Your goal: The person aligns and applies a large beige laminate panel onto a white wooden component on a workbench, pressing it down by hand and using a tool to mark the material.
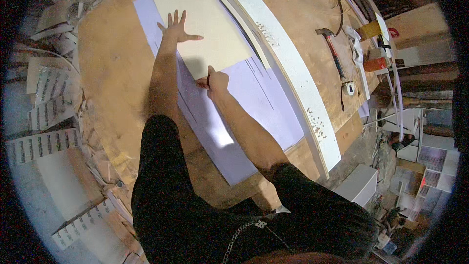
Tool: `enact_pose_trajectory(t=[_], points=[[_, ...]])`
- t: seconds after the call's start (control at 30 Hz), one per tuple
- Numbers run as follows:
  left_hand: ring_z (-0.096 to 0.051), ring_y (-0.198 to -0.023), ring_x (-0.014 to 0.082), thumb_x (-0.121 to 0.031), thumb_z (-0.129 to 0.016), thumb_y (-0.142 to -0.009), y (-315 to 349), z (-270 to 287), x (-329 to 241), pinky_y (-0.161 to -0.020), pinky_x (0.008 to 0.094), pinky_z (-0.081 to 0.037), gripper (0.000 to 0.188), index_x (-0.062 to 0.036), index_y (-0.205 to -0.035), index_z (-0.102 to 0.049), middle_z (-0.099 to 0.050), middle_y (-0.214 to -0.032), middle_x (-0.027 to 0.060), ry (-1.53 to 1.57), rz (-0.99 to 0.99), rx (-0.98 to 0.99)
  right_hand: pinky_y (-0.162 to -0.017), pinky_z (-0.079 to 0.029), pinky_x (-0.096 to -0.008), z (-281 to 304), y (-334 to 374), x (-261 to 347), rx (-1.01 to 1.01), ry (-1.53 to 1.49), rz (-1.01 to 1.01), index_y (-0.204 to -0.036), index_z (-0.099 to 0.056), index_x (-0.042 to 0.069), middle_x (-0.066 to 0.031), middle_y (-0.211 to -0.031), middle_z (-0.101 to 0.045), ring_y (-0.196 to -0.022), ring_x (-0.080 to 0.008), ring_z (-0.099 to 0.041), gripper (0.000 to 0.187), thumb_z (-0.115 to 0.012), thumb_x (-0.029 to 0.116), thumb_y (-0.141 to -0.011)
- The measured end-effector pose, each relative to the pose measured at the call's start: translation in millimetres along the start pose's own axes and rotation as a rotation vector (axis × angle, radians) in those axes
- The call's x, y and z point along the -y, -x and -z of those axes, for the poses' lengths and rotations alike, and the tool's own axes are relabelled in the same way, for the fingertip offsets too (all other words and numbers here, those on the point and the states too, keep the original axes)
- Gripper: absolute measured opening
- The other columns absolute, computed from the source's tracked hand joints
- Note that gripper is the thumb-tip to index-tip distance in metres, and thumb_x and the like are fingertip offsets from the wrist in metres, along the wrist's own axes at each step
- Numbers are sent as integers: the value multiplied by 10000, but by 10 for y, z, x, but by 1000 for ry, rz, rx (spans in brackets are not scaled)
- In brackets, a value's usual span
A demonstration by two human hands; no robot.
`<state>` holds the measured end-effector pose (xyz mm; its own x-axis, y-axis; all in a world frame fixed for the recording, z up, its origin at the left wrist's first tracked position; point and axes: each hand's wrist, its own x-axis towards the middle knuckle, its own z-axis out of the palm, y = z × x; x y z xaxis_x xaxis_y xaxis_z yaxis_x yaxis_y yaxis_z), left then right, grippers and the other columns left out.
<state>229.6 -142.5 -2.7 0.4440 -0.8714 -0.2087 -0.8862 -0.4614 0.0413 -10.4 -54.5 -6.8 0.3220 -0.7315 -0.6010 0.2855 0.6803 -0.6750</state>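
Observation:
A cream-coloured flat sheet (215,24) lies over a larger pale lilac sheet (273,112) on the wooden worktable. My left hand (175,32) rests flat on the cream sheet near its left edge, fingers spread wide. At the near edge of that sheet, close to its corner, my right hand (217,84) is closed, its thumb on top and its fingers at the edge. A small dark band or object shows by those fingers, too small to make out. Several thin dark lines run along the lilac sheet to the right.
A long curved white strip with a wooden edge (315,117) runs along the right of the sheets. Beyond it lie a hammer (332,51), a white tape measure (349,88) and an orange-red object (375,64). Scrap pieces (51,80) and boards cover the floor at left.

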Motion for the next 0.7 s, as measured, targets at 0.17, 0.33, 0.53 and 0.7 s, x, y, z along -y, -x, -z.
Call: enact_pose_trajectory(t=[0.17, 0.33, 0.53, 0.7], points=[[37, -1532, 380, -964, -643, -444, 414, 256, 376, -1074, 829, -42, 1529, -196, -1609, -18, 41, -1675, 119, -36, 58, 30, -555, -585, -441, -194, 194, -337, 138, 126, -28, -965, -570, -176, -267, -785, -681, -608, -362, -682, 400, -571, 222, -1009], [-61, -1526, 397, -864, -747, -478, 616, 253, 479, -1102, 806, -71, 1446, -190, -1602, -137, -58, -1672, 122, -9, 24, 121, -582, -621, -424, -84, 269, -765, 97, 124, -98, -897, -616, -171, -247, -767, -691, -622, -351, -703, 459, -582, 272, -1013], [-711, -946, 242, -460, -661, -905, -62, 86, 343, -867, 496, -512, 456, -78, -1150, -704, -744, -973, 125, 548, 1, -522, -513, -564, -398, 345, 103, -799, 110, 458, 107, -748, -619, -82, -214, -738, -689, -562, -287, -670, 442, -624, 281, -1000], [-729, -848, 211, -392, -698, -902, -1153, -17, 1112, -774, 348, -569, 454, -68, -1218, -669, -748, -992, 113, 1387, -96, -405, -401, -409, -342, -145, 503, -798, 34, 268, 28, -634, -475, 58, -109, -593, -574, -436, -191, -498, 435, -696, 238, -962]])
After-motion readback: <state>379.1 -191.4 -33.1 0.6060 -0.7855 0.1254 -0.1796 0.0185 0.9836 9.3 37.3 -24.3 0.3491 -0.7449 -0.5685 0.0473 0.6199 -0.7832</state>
